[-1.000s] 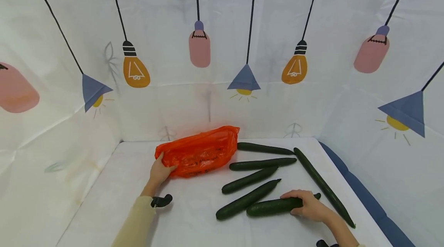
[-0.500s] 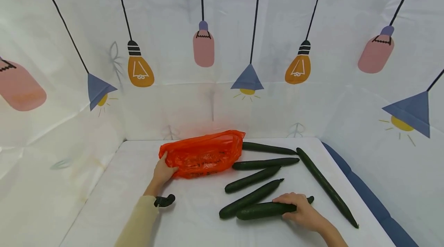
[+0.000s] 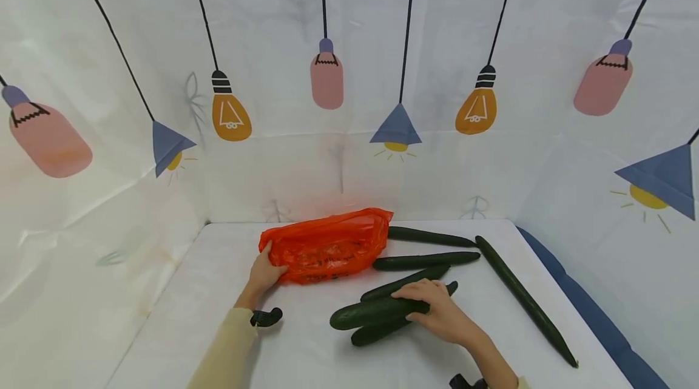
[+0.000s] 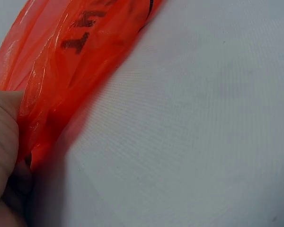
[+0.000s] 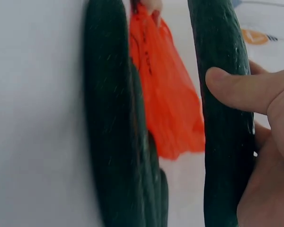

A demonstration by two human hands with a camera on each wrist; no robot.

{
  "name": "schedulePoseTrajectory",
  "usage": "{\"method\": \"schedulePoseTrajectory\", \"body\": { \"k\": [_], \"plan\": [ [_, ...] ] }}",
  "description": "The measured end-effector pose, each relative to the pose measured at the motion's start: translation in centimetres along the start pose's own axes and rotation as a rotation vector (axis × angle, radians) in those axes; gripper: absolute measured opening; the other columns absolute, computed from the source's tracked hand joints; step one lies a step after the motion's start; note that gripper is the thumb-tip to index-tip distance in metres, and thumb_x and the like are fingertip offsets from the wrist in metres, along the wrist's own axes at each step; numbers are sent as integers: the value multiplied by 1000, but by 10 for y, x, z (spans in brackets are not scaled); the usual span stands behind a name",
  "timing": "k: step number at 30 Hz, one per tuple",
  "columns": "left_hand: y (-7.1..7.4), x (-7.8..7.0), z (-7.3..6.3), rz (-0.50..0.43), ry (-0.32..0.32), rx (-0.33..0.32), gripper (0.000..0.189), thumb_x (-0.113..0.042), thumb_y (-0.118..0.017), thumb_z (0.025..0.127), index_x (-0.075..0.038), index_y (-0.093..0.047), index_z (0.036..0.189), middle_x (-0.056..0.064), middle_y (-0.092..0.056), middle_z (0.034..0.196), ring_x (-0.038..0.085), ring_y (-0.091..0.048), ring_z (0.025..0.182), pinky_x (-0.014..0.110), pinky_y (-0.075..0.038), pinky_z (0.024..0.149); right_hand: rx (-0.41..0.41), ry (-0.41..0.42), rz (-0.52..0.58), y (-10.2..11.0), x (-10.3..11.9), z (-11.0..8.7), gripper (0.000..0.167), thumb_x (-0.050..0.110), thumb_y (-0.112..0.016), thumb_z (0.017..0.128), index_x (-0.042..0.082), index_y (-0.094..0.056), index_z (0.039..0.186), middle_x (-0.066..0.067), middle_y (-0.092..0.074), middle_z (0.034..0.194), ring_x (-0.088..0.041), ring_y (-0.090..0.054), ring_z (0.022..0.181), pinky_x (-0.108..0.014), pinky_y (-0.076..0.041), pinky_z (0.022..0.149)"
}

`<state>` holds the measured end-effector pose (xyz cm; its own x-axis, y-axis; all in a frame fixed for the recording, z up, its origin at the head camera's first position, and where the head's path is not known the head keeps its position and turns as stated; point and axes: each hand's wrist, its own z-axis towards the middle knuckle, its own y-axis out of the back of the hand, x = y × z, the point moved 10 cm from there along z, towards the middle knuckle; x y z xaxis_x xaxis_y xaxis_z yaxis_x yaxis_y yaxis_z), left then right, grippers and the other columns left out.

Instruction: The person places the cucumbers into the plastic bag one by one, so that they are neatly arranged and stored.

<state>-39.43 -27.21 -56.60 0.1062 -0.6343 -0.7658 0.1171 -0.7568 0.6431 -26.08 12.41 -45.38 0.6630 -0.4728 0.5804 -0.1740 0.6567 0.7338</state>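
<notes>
An orange-red plastic bag (image 3: 327,249) with dark printing lies at the back of the table. My left hand (image 3: 264,272) grips its left edge, thumb on the near side, as the left wrist view also shows on the bag (image 4: 80,56). In my right hand (image 3: 439,313) is a dark green cucumber (image 3: 363,314), lifted off the table. The right wrist view shows the thumb across this cucumber (image 5: 225,127) and fingers behind it. Below it lies another cucumber (image 3: 377,333), partly hidden, and a further cucumber (image 3: 401,283) rests just behind.
Two more cucumbers lie farther back: one cucumber (image 3: 426,260) right of the bag, another cucumber (image 3: 431,236) partly behind it. A long cucumber (image 3: 524,301) runs along the right side of the white table (image 3: 306,352). Printed white cloth (image 3: 360,176) encloses the back and sides.
My right hand has raised a cucumber from the table and carried it left and away from me, over the neighbouring one. The left hand keeps its grip on the bag.
</notes>
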Motion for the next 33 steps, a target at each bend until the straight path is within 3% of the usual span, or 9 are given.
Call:
{"method": "schedulePoseTrajectory", "body": {
  "k": [7, 12, 16, 20, 24, 26, 30, 31, 33],
  "plan": [
    [-5, 9, 0, -9, 31, 19, 91, -10, -71, 82, 3, -16, 153, 32, -31, 147, 48, -31, 133, 62, -25, 107, -36, 22, -40, -16, 18, 41, 56, 3, -82, 73, 28, -65, 121, 17, -64, 116, -9, -52, 105, -45, -28, 88],
    [1, 5, -3, -23, 20, 8, 89, -6, -69, 80, 4, -18, 152, 33, -33, 146, 48, -34, 130, 62, -27, 105, -43, 47, -72, -26, 27, 71, 52, 7, -82, 75, 23, -59, 119, 16, -60, 116, -11, -51, 108, -45, -30, 89],
    [12, -7, -2, -68, -6, -55, 83, -7, -66, 80, 4, -24, 151, 31, -37, 144, 46, -38, 129, 59, -31, 104, -90, 104, -77, -23, 35, 94, 52, 5, -80, 76, 21, -63, 122, 13, -62, 119, -14, -52, 107, -45, -30, 86],
    [25, -23, -4, -59, -21, -141, 72, -19, -66, 86, 4, -35, 147, 30, -44, 140, 46, -42, 126, 58, -34, 103, -141, 132, -53, -16, 38, 118, 51, 1, -79, 76, 21, -66, 121, 11, -64, 119, -15, -54, 107, -47, -29, 87],
    [42, -36, -10, -2, -41, -258, 62, -23, -66, 86, 2, -48, 140, 30, -53, 131, 47, -52, 115, 59, -43, 92, -148, 123, -53, -18, 41, 141, 49, 3, -79, 77, 20, -67, 122, 9, -65, 119, -16, -55, 107, -50, -29, 90],
    [47, -39, -14, 14, -49, -302, 58, -16, -63, 82, 1, -52, 137, 30, -57, 125, 45, -58, 101, 53, -50, 77, -140, 116, -75, -22, 42, 151, 49, 6, -79, 78, 21, -67, 123, 9, -65, 120, -16, -55, 107, -49, -29, 91],
    [47, -39, -14, 36, -40, -314, 61, -2, -55, 76, -1, -54, 137, 28, -60, 121, 35, -54, 72, 39, -41, 51, -107, 89, -118, -31, 38, 169, 47, 11, -77, 82, 22, -66, 126, 9, -64, 122, -17, -54, 108, -49, -28, 92],
    [46, -39, -13, 37, -40, -312, 62, -1, -53, 75, -1, -54, 137, 28, -61, 120, 33, -51, 70, 38, -39, 50, -99, 75, -121, -33, 36, 174, 47, 11, -77, 82, 22, -66, 126, 9, -64, 123, -17, -54, 109, -49, -28, 92],
    [44, -42, -12, 55, -64, -309, 59, 0, -53, 77, -1, -55, 136, 27, -64, 115, 33, -53, 71, 41, -44, 53, -85, 46, -111, -36, 30, 182, 47, 10, -76, 82, 22, -66, 127, 8, -64, 123, -19, -53, 110, -49, -28, 92]
  ]
}}
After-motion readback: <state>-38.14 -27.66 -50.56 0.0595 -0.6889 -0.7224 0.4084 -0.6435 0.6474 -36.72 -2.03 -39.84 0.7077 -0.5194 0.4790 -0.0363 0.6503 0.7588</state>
